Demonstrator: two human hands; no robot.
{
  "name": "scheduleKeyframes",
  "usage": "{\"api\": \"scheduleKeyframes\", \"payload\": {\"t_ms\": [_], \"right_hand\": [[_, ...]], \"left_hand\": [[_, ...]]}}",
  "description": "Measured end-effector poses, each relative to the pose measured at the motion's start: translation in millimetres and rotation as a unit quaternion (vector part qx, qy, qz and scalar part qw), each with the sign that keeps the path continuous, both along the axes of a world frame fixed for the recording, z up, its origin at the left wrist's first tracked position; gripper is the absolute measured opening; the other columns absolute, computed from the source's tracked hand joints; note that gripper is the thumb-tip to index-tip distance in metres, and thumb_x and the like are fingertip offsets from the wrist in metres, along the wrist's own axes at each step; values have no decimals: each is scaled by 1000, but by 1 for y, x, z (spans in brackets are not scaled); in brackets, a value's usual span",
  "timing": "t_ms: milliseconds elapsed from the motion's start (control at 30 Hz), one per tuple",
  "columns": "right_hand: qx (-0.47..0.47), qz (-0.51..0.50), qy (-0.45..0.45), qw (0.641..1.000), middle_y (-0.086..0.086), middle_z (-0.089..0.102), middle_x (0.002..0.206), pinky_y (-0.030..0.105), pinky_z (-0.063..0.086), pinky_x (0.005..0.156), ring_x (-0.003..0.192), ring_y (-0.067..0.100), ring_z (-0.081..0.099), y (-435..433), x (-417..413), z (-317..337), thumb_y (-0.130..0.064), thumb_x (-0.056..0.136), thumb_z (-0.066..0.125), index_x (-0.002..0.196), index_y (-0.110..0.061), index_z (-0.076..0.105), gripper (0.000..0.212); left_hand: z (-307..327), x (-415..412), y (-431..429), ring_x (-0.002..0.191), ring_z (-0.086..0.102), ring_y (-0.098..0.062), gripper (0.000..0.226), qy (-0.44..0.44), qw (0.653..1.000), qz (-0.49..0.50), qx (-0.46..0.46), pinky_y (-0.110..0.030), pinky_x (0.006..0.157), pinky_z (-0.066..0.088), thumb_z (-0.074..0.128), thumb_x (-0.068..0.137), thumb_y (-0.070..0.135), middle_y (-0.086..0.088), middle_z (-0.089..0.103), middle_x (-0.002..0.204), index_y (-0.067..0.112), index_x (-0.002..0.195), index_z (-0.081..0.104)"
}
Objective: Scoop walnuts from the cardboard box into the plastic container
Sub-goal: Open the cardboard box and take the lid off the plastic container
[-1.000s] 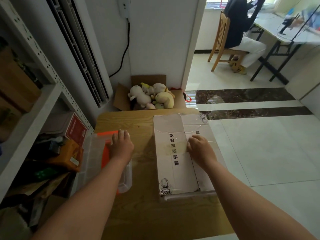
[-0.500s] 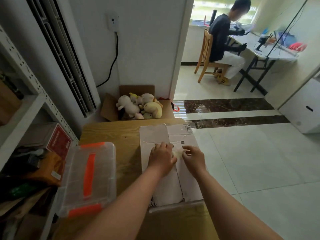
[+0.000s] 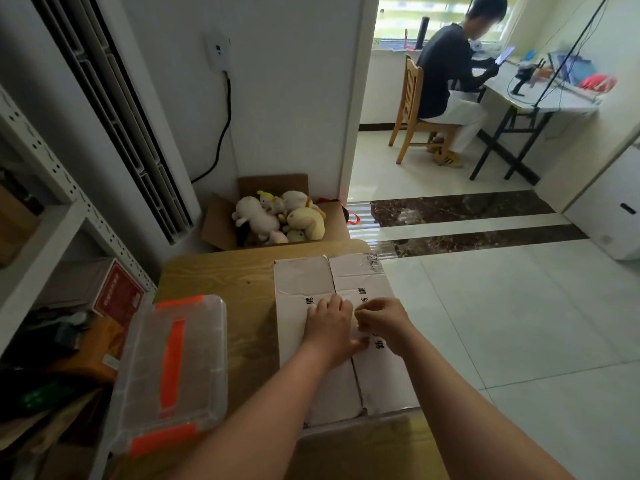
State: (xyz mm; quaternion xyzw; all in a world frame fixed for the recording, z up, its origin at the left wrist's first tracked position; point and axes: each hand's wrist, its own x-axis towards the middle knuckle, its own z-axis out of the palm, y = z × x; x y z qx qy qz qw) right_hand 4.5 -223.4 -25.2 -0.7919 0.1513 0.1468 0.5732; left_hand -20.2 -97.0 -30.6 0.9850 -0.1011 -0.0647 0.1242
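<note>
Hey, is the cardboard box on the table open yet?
No, the cardboard box flaps lie flat and closed, with the left hand and right hand at the centre seam.

Left grip (image 3: 329, 327) lies flat on the closed cardboard box (image 3: 301, 278), right grip (image 3: 382, 323) curls its fingers at the middle seam. Lidded plastic container (image 3: 194, 372) sits to its left, same counter (image 3: 221, 271).

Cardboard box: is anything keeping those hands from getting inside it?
Yes: the box has its top flaps shut. The left hand and right hand sit at their centre seam. The container beside it also has its lid on.
</note>
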Motion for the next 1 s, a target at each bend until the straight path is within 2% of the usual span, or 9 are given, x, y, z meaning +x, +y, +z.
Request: {"api": "scheduleKeyframes", "payload": {"t_ms": [67,233,367,467,600,733,800,900,1000], "right_hand": [[6,28,5,1000,12,62,65,37,53,67,56,17,61,-1,2,3,4,75,61,66,-5,70,15],[-3,48,-20,999,8,60,58,30,50,60,50,14,57,3,3,12,4,76,62,68,2,70,11],[48,57,-52,996,9,64,62,24,51,58,56,15,58,13,0,25,7,75,63,74,0,72,11],[52,57,-80,994,12,68,67,30,54,63,62,19,62,22,1,31,2,76,66,73,-8,73,13],[108,33,-91,989,15,68,76,28,54,63,68,20,64,32,-6,40,-8,86,62,81,-5,71,12],[24,-37,-134,990,8,69,81,40,53,74,80,25,65,45,-14,27,-20,92,52,81,-17,68,21],[13,-54,-126,991,5,66,78,39,49,74,80,25,61,57,-27,22,-23,94,46,80,-15,66,26],[34,-46,-82,995,4,58,70,34,38,65,72,22,51,75,-50,16,-24,96,38,64,-17,56,37],[23,-42,-14,999,14,62,84,37,40,70,82,27,55,85,-62,3,-23,98,32,76,-8,60,39]], "left_hand": [[0,0,0,118,40,-28,63,-5,1000,-2,9,-38,98,31,53,83,58,-8,42,130,14,126,44],[2,1,-5,119,40,-29,55,-17,999,28,-2,-37,99,31,51,88,50,-9,41,131,12,127,45],[-2,4,-3,120,40,-26,51,4,998,56,-36,-35,101,31,54,89,44,-7,42,129,13,128,46],[1,7,1,116,43,-23,41,-22,992,90,-86,-31,98,37,50,94,36,-6,47,125,12,127,51],[7,7,10,109,46,-21,29,-52,979,133,-143,-27,91,42,46,97,25,-7,52,119,11,120,57],[18,0,16,96,52,-22,20,-117,951,188,-218,-28,79,44,51,94,23,-9,57,105,6,96,62],[25,-3,20,92,52,-21,18,-145,937,216,-233,-29,76,45,51,93,22,-8,58,100,7,88,61],[36,-8,29,88,50,-22,13,-167,917,272,-239,-33,72,44,54,89,23,-6,56,94,13,82,56],[48,-14,31,81,45,-19,17,-166,895,321,-261,-30,65,39,57,84,26,-1,49,86,18,82,43]]}}
